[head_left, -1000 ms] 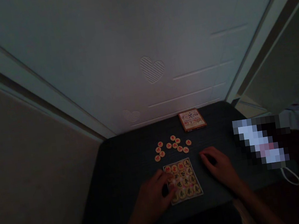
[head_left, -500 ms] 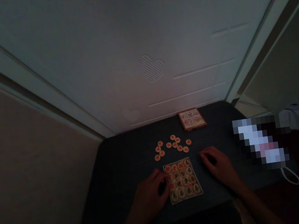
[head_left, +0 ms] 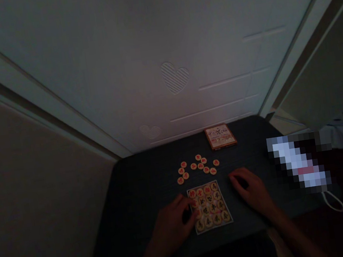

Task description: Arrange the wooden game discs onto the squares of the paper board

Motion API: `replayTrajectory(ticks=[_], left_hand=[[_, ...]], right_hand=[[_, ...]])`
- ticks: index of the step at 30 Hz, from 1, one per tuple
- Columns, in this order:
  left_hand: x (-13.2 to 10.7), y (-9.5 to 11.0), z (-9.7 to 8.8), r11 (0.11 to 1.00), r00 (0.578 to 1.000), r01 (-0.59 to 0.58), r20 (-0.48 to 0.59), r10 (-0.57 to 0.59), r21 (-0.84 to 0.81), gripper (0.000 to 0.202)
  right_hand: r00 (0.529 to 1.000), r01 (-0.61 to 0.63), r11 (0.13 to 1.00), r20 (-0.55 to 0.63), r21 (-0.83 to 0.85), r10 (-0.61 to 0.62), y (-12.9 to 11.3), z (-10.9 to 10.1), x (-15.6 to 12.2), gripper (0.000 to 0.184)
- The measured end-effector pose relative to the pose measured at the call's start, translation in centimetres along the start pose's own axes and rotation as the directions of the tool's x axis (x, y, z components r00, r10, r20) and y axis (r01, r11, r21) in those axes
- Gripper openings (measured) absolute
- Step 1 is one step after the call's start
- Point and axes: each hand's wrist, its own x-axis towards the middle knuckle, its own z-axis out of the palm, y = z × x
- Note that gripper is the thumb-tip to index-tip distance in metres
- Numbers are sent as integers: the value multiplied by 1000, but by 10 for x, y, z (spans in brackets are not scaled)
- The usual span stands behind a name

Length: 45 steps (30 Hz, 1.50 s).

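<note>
My left hand (head_left: 173,221) reaches over the left edge of a square tray (head_left: 231,221) of round Chinese chess pieces (head_left: 217,218). Its thumb and fingers are bent around a piece in the left column, partly covering it. The pieces lie in rows, most with black characters, and a few at the upper left with red ones. To the right of the tray, my right hand (head_left: 250,189) rests on the table with curled fingers, closed, nothing visible in it. Beyond the tray, several loose red-character pieces (head_left: 200,166) lie scattered.
A flat box (head_left: 221,137) with printed characters lies at the back of the dark table (head_left: 146,174), near a white panel (head_left: 110,81) with embossed hearts. At the right, a blurred-out bright object (head_left: 301,165) lies near a white cord loop (head_left: 334,202).
My left thumb has shifted slightly over the left column and now covers more of a red-character piece. My right hand and the loose pieces have stayed put.
</note>
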Motion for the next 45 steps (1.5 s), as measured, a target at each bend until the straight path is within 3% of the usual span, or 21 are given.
replayTrajectory(ticks=[9, 14, 19, 23, 30, 37, 45], left_hand=[[4, -5, -6, 1000, 997, -10, -81, 11, 14, 16], [13, -22, -5, 1000, 986, 14, -168, -19, -27, 18], [36, -47, 1, 995, 938, 42, -339, -70, -89, 19], [50, -58, 8, 995, 912, -7, -409, -34, -99, 16], [48, -76, 20, 997, 890, -76, -452, 58, -20, 18], [46, -79, 20, 998, 908, -60, -418, 46, -20, 17], [46, -79, 21, 997, 902, -56, -430, 31, -47, 16]], right_hand=[[1000, -11, 1000, 9, -9, 11, -1, -1, 0, 15], [1000, -3, 1000, -5, -2, 3, 0, 0, 0, 14], [1000, -8, 1000, -4, -8, 8, 1, 1, 0, 15], [1000, 0, 1000, -4, -9, 0, 3, 3, 0, 15], [1000, -15, 999, 23, -36, 16, 3, 4, 1, 15], [998, -30, 997, 60, -75, 35, -1, 5, 7, 17], [985, 89, 987, 160, -133, -67, 3, 10, 37, 26]])
